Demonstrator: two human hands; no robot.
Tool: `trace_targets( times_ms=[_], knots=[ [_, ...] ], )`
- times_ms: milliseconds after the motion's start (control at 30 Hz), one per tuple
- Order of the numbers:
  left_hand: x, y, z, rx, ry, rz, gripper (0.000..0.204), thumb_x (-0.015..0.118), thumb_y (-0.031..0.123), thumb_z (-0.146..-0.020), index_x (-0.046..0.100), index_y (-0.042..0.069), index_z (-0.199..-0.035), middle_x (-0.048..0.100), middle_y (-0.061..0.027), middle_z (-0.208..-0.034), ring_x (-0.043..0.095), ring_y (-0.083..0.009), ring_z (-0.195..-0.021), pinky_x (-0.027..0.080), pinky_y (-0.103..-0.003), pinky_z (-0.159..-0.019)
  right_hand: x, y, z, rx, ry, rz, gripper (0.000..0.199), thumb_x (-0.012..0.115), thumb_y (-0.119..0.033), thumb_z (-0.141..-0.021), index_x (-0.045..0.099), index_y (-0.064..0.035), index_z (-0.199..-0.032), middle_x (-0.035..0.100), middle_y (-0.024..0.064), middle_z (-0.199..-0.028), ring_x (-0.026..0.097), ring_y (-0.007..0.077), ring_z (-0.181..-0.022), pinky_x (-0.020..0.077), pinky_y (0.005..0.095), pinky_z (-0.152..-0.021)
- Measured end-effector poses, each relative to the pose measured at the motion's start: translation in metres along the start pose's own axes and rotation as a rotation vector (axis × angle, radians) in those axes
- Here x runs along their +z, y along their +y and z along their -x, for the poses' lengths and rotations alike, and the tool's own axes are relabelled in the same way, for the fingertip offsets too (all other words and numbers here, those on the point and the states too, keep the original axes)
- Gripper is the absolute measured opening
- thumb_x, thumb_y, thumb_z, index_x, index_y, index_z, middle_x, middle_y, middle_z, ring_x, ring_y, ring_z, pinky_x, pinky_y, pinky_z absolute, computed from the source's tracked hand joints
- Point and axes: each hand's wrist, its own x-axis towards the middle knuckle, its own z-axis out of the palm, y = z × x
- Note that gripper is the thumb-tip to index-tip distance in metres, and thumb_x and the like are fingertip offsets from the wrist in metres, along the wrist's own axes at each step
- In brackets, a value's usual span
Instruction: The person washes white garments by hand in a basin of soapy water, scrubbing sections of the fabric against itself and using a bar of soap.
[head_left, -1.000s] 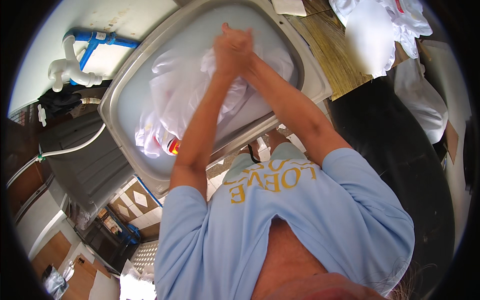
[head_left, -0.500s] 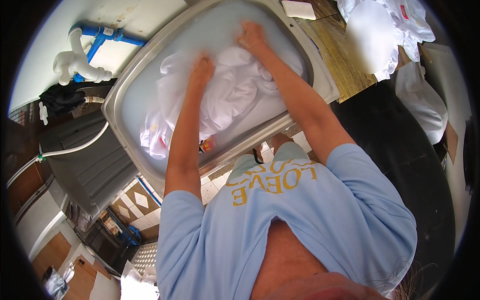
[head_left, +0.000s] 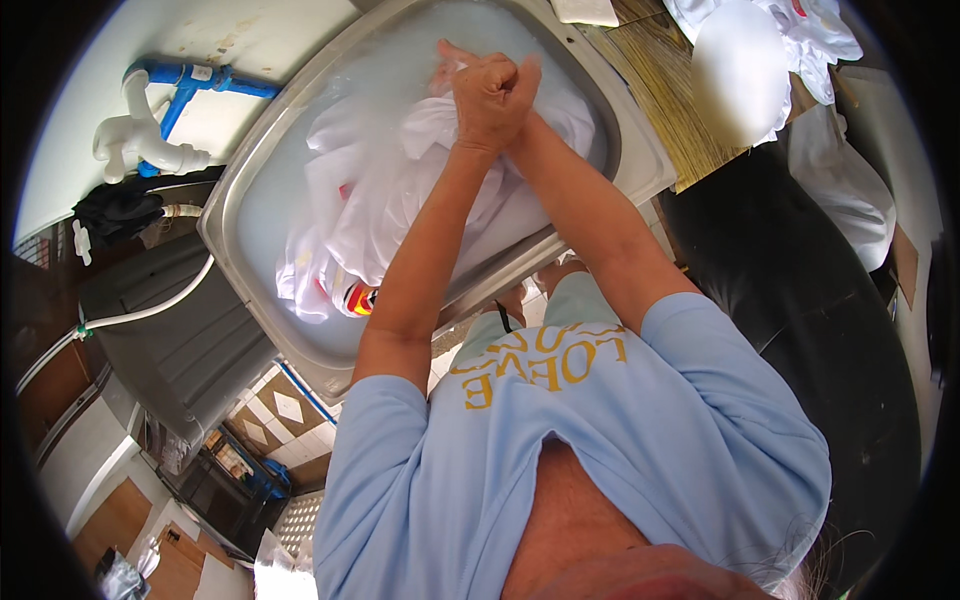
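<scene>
White cloth [head_left: 345, 220]: bunched in sink, wet, part under water, folds spread from near LH end to far RH side; right below both hands.
L hand [head_left: 487, 105]: nearer cam of the two, above far part of cloth; knuckles up, fingers bent in, narrow; contents of grip hidden, can't tell.
R hand [head_left: 527, 88]: pressed up against L hand, partly hidden behind it, motion blur; can't tell finger spread or hold.
Sink [head_left: 650, 160]: metal, broad rim, filled w/ cloudy bluish-white water [head_left: 280, 190].
Print on cloth [head_left: 360, 298]: red/yellow/black patch, near end, just beside L forearm; too small to read. Plus small red mark [head_left: 346, 190] farther up, seen thru wet folds.
T-shirt [head_left: 620, 450]: light blue; lettering [head_left: 545, 372] in gold caps across chest, upside down from cam, legible in part, 2nd row squashed by folds.
RH side of sink: wood-grain board [head_left: 690, 120] w/ 2nd white cloth [head_left: 815, 40] on it, red tag at pic edge, unreadable; white flat block [head_left: 587, 10] at sink corner.
LH side: white tap [head_left: 135, 140] on blue pipe [head_left: 185, 90], white hose [head_left: 150, 308], dark grey panel [head_left: 180, 325].
Floor: patterned tiles [head_left: 288, 408], brown/white.
</scene>
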Motion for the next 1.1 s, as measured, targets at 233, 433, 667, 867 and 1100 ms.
trace_targets(
  times_ms=[233, 433, 667, 867, 1100],
  knots=[
    [-0.016, -0.019, -0.025, 0.096, 0.124, -0.517, 0.029, 0.065, 0.01, -0.077, 0.047, 0.003, -0.055, 0.044, -0.0149, -0.05, 0.04, -0.0255, -0.044, 0.035, -0.036, -0.047, 0.065, -0.024, -0.012, 0.314, 0.422, -0.27, 0.027, 0.054, -0.035, -0.093, 0.057, -0.0096, -0.085, 0.049, -0.0001, -0.076, 0.043, 0.0112, -0.064, 0.0429, 0.0273, -0.063],
    [-0.003, -0.015, -0.001, 0.191, 0.209, -0.549, 0.033, 0.067, 0.015, -0.08, 0.051, 0.0, -0.056, 0.045, -0.0118, -0.048, 0.041, -0.0178, -0.044, 0.036, -0.033, -0.046, 0.069, -0.038, -0.007, 0.436, 0.58, 0.026, 0.035, 0.059, -0.041, -0.09, 0.055, -0.006, -0.089, 0.051, 0.0035, -0.081, 0.043, 0.0156, -0.065, 0.0424, 0.032, -0.063],
    [-0.092, 0.001, -0.006, -0.593, -0.003, -0.444, 0.052, 0.072, 0.043, -0.077, 0.054, -0.004, -0.063, 0.046, -0.0049, -0.052, 0.039, -0.0104, -0.05, 0.036, -0.031, -0.048, 0.015, -0.073, -0.029, 0.268, 0.289, 0.018, 0.018, 0.068, -0.017, -0.08, 0.059, -0.0063, -0.091, 0.06, 0.0049, -0.088, 0.057, 0.015, -0.076, 0.0471, 0.0291, -0.067],
    [-0.098, -0.024, 0.04, -0.388, -0.21, -1.031, 0.05, 0.077, 0.042, -0.07, 0.059, -0.005, -0.077, 0.055, -0.0118, -0.066, 0.053, -0.0194, -0.064, 0.043, -0.035, -0.061, -0.019, -0.047, -0.044, 0.196, 0.273, 1.127, 0.041, 0.074, -0.03, -0.079, 0.059, 0.0002, -0.103, 0.062, 0.0138, -0.103, 0.059, 0.0224, -0.098, 0.0489, 0.0416, -0.084],
    [-0.099, 0.0, 0.027, -0.541, 0.046, -0.091, 0.029, 0.071, 0.03, -0.081, 0.067, 0.002, -0.085, 0.065, -0.0083, -0.076, 0.058, -0.0154, -0.068, 0.043, -0.033, -0.058, -0.01, -0.043, -0.043, 0.44, 0.395, -0.234, 0.034, 0.065, -0.027, -0.087, 0.056, -0.0023, -0.109, 0.061, 0.0132, -0.111, 0.057, 0.0262, -0.108, 0.0441, 0.0437, -0.097]
  ],
)
